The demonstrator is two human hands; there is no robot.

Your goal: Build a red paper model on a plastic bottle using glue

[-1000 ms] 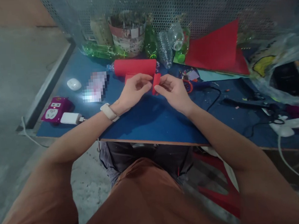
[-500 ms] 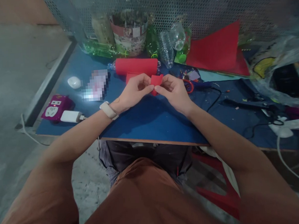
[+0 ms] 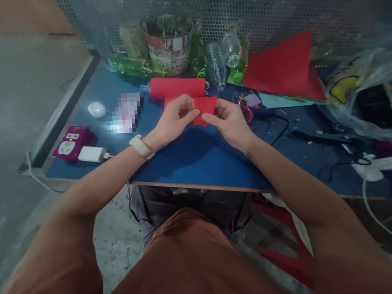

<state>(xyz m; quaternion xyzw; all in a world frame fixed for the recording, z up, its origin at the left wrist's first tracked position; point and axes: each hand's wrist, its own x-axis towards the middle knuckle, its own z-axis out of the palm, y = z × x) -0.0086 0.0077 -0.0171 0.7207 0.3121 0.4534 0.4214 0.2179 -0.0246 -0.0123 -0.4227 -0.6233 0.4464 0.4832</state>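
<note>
A small piece of red paper (image 3: pixel 206 108) is held up between my two hands over the blue table (image 3: pixel 197 165). My left hand (image 3: pixel 177 118) pinches its left side, thumb in front and fingers behind. On the right side, my right hand (image 3: pixel 232 121) grips it the same way. Just beyond my hands lies a plastic bottle wrapped in red paper (image 3: pixel 177 87), its clear ends showing. Part of another red piece below the bottle is hidden by my left hand. Red-handled scissors (image 3: pixel 247 113) rest close to my right fingers.
A potted plant (image 3: pixel 169 50), green bottles (image 3: pixel 130 65) and clear bottles (image 3: pixel 216 65) line the mesh back. Red sheets (image 3: pixel 279 65) stand at the back right. A phone (image 3: pixel 125 112), white case (image 3: pixel 96 109) and purple socket block (image 3: pixel 71 144) lie left. Black cables (image 3: pixel 282 129) lie right.
The red paper between my hands now shows a wider, flatter face than before. My fingertips have moved slightly apart, and both hands still hold it in nearly the same place.
</note>
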